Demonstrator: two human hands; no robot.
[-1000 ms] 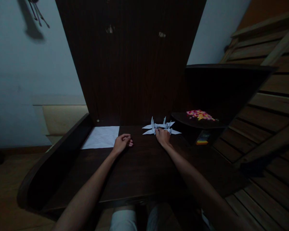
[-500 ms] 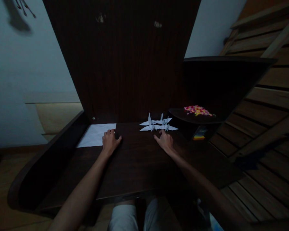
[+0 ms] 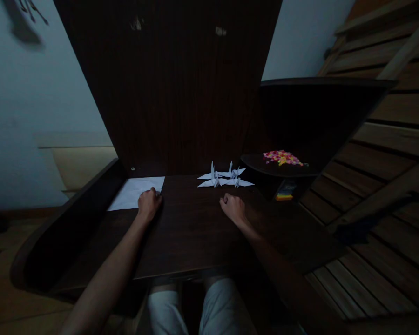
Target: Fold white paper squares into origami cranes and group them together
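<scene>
My left hand [image 3: 149,204] is closed in a fist at the right edge of a white paper sheet [image 3: 125,195], covering a little of it. The sheet lies flat on the left part of the dark desk [image 3: 185,232]. My right hand [image 3: 233,205], also closed, rests on the desktop just in front of several white origami cranes [image 3: 214,180]. These cranes stand close together in two rows by the back panel, with a small gap to my knuckles. Nothing shows in either fist.
A heap of small pink, red and yellow pieces [image 3: 282,157] lies on a rounded corner shelf [image 3: 296,172] at the right. Under it is a small item with a yellow edge [image 3: 284,197]. A raised side board [image 3: 70,223] borders the desk's left; wooden slats [image 3: 380,163] stand at right.
Both hands have gone from spread fingers to fists. My right hand has drawn back slightly from the cranes, and my left has shifted a bit left. The camera view has moved slightly.
</scene>
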